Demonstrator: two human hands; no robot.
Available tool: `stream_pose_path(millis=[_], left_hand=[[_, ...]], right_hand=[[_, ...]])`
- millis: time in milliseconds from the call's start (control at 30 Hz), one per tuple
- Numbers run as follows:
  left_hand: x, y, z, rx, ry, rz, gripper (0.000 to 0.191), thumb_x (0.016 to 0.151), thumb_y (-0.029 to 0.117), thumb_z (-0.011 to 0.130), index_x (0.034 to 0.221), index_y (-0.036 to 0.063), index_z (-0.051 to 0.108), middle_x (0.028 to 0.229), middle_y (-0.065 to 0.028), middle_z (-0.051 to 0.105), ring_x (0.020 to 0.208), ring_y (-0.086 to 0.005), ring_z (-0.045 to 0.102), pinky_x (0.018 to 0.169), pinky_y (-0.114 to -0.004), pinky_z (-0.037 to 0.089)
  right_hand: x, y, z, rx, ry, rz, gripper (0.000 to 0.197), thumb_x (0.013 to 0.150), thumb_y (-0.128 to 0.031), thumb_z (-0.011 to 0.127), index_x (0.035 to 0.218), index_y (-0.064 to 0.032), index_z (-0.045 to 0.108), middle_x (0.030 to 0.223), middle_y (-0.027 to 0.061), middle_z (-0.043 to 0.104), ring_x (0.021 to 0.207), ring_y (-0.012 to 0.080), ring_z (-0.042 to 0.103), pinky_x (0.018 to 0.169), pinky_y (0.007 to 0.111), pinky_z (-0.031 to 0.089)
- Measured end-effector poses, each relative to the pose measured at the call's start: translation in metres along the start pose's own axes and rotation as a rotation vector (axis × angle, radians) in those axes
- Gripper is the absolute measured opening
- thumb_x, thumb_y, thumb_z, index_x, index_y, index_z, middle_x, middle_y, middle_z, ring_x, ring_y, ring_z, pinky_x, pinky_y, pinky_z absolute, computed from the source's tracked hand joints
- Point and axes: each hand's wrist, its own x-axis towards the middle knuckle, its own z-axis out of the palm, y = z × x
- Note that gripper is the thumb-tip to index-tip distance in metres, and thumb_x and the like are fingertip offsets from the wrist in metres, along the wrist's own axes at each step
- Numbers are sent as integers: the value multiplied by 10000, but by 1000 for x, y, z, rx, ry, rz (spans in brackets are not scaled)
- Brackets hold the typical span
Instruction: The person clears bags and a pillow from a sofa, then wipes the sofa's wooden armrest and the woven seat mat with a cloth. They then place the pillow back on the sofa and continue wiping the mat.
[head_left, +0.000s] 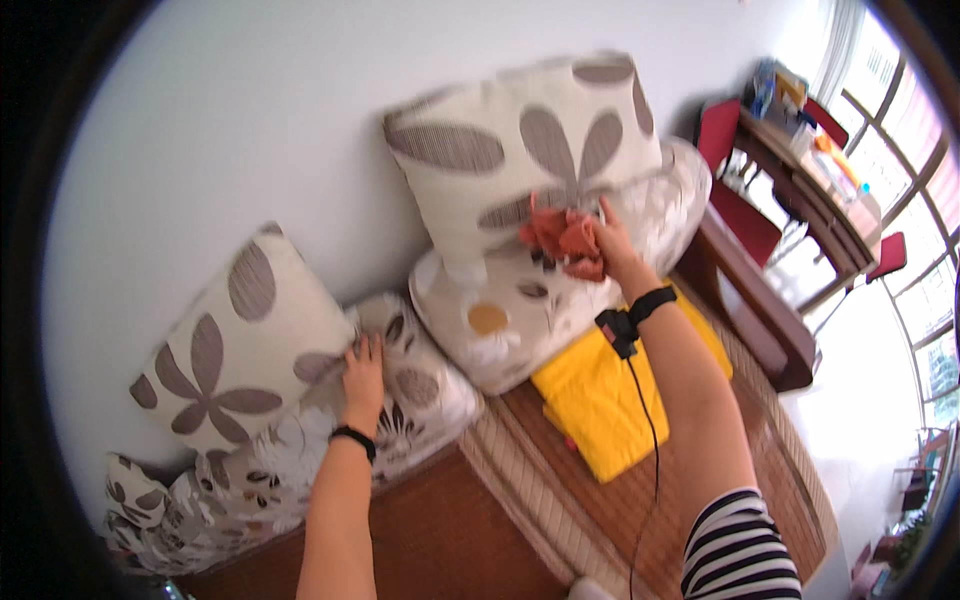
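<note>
My right hand grips a crumpled reddish-orange cloth in front of a large cream pillow with grey-brown petal shapes. The pillow leans against the wall on a floral seat cushion. My left hand rests, fingers apart, on another floral cushion, beside the lower right edge of a second petal-patterned pillow. A folded yellow cloth lies below my right forearm, on the brown woven surface. Whether the reddish cloth touches the pillow cannot be told.
A black strap with a small device sits on my right wrist, its cable hanging down. At the right stand a cluttered wooden table and red chairs. The wooden armrest borders the seat. A smaller pillow is far left.
</note>
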Motion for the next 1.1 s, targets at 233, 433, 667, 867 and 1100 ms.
stream_pose_path(millis=[233, 433, 667, 867, 1100], left_hand=[[10, 4, -16, 13, -102, -40, 859, 653, -8, 707, 1407, 157, 328, 1410, -70, 378, 1203, -335, 414, 844, -388, 535], [2, 6, -15, 26, -93, -82, 962, 610, 50, 778, 1424, 190, 287, 1432, -59, 354, 1242, -330, 385, 893, -400, 512], [-13, -4, -10, 115, -28, -116, 951, 602, 14, 759, 1419, 176, 300, 1411, -42, 394, 1247, -295, 407, 961, -380, 454], [-5, 4, 8, 67, 80, -94, 923, 588, 9, 761, 1395, 173, 344, 1373, -44, 446, 1214, -284, 453, 959, -377, 438], [-9, -3, 12, -6, 42, -125, 832, 669, 19, 734, 1391, 140, 338, 1345, -129, 469, 1193, -324, 483, 956, -394, 421]], right_hand=[[-155, 116, -85, 861, -510, 508, 173, 929, -226, 516, 1025, -88, 474, 819, 14, 437, 739, 125, 478, 598, 199, 468], [-318, 238, -102, 1083, -8, 702, 261, 880, -88, 548, 1115, -2, 472, 1030, 98, 553, 948, 214, 580, 849, 306, 503], [-288, 345, -31, -630, 20, 112, 278, 853, -123, 584, 1116, -42, 544, 1212, 143, 533, 1065, 304, 545, 882, 382, 463], [-211, 429, -33, -1516, -274, -5, 384, 863, -143, 510, 1244, -180, 535, 1366, 49, 435, 1257, 301, 381, 1011, 451, 332], [-291, 451, -85, -1537, -198, -171, 414, 856, -160, 535, 1269, -166, 512, 1387, 80, 404, 1297, 303, 337, 1035, 441, 298]])
